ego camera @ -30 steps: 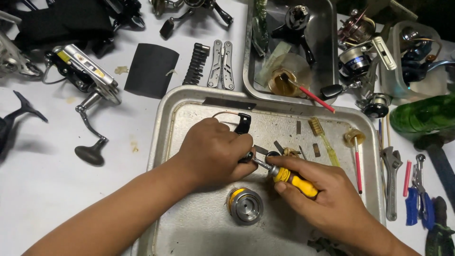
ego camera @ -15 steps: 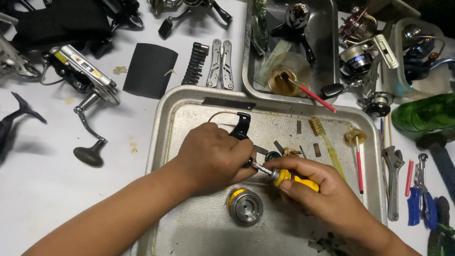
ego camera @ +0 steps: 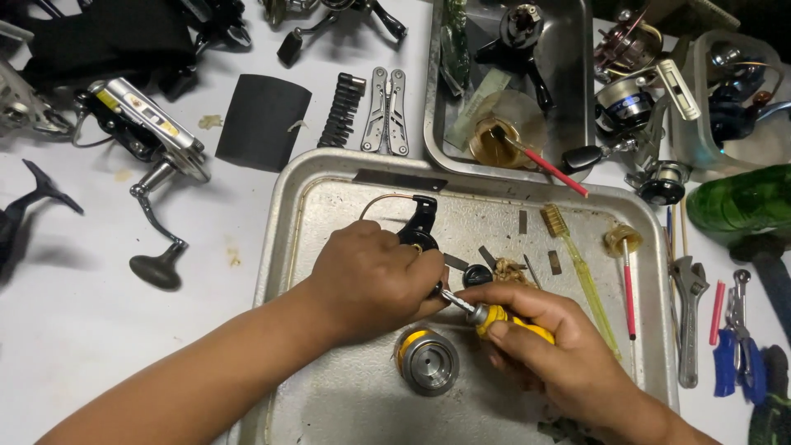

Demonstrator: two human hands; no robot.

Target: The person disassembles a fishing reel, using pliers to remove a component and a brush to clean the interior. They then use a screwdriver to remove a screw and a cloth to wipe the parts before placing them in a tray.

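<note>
My left hand (ego camera: 372, 276) grips a black fishing reel rotor with a wire bail arm (ego camera: 420, 222) over a metal tray (ego camera: 329, 395). My right hand (ego camera: 548, 350) holds a yellow-handled screwdriver (ego camera: 504, 320), its metal tip pointing left into the part under my left fingers. A silver and gold spool (ego camera: 427, 361) lies on the tray just below both hands. Small dark parts (ego camera: 476, 274) sit on the tray behind the screwdriver.
A yellow toothbrush (ego camera: 577, 264) and a red-handled brush (ego camera: 626, 272) lie on the tray's right. A second tray (ego camera: 577, 99) with a cup and brush sits behind. A multi-tool (ego camera: 387, 111), bit strip (ego camera: 342, 107), black sheet (ego camera: 264, 122), reels (ego camera: 140, 132), wrench (ego camera: 688, 317) and green bottle (ego camera: 737, 202) surround.
My hands stay together over the tray with only slight shifts. The screwdriver remains pressed into the part held by my left hand.
</note>
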